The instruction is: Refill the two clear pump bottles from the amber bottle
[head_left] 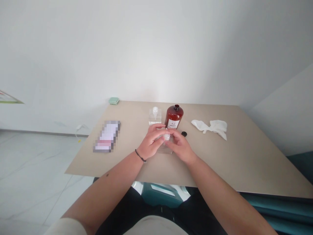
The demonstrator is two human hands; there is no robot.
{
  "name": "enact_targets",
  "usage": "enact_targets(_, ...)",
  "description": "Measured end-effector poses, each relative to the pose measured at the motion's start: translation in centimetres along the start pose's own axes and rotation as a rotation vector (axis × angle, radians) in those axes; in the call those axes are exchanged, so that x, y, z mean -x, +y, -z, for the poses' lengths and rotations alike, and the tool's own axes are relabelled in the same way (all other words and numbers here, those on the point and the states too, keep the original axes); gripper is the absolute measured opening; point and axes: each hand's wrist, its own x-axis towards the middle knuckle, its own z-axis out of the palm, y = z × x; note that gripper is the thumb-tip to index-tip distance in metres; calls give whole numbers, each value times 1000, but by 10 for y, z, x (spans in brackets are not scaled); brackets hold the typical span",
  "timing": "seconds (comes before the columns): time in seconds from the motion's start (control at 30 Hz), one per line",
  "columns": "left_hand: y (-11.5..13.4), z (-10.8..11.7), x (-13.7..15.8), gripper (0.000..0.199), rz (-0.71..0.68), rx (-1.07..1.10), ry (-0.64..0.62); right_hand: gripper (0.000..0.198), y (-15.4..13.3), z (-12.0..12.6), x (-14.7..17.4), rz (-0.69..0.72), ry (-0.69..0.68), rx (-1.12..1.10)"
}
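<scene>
A clear, square-bodied bottle [165, 150] stands on the table between my hands, largely covered by them. Its round whitish top [167, 136] shows between my fingers. My left hand [152, 142] curls around the top from the left, thumb against it. From the other side my right hand [180, 144] closes on the same top, the fingertips of both hands meeting behind it. Just beyond my fingers is an open amber bottle [174, 117] with a white label. A small black cap [184, 133] lies by my right hand.
A second clear square bottle with a white top [155, 114] stands behind my left hand. Crumpled white tissue [210, 127] lies to the right, a blurred phone-like object [107, 136] to the left. A small green case [113, 101] sits at the back left corner, near the wall.
</scene>
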Motion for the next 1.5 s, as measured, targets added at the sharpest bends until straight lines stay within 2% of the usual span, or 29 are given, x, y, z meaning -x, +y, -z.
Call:
enact_targets(0.23,-1,0,-1,38,-29,-4,10,30,4,4,0,77,-19,-6)
enact_targets(0.4,-2,-1,-1,35,-81,7,11,33,10,3,-1,80,4,-55)
enact_targets(0.57,-3,-1,-1,34,-85,-4,14,30,8,6,-1,97,-43,-32)
enact_targets(0.83,-4,-1,0,34,-83,-16,18,33,8,1,0,46,10,-95)
enact_targets(1.4,-3,-2,0,33,-87,-19,25,30,10,5,-2,107,-6,-16)
enact_targets(1.5,-3,-2,0,33,-83,-19,23,30,8,4,-2,82,13,-19)
